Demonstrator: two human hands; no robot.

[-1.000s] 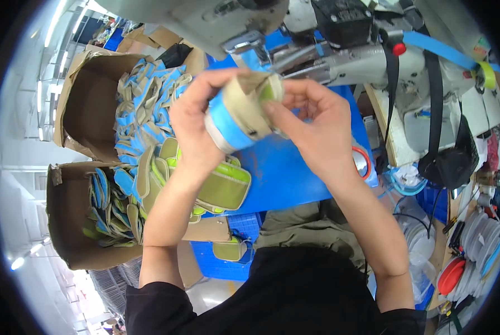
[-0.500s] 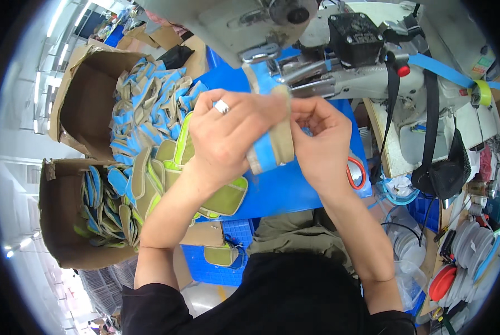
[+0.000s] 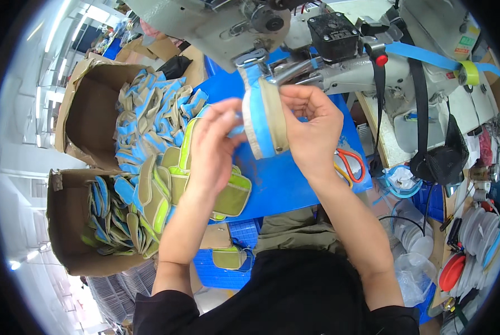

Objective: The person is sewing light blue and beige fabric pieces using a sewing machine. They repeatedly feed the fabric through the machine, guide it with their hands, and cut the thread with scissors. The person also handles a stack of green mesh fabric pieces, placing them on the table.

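Observation:
A curved fabric piece with blue, beige and pale bands [image 3: 265,120] hangs from the sewing machine head [image 3: 255,56], its upper end close under the metal parts there. My right hand [image 3: 315,131] is closed on the beige edge of this piece, fingers curled and thumb against it. To the left of the piece is my left hand [image 3: 212,148], its fingers blurred but apart and off the banded front. Beneath both hands lies the blue table surface [image 3: 280,181]. Olive pieces with bright green trim [image 3: 233,195] lie beside my left wrist.
A heap of blue and beige pieces [image 3: 149,114] lies at the left by an open carton [image 3: 91,111]. A nearer carton [image 3: 66,223] holds more pieces. Orange-handled scissors [image 3: 352,166] rest right of my right hand. Blue tape [image 3: 423,53] runs across the machine.
My left hand has come off the fabric piece and moved left and down, uncovering its bands. My right hand stays on its edge. The whole view has shifted slightly.

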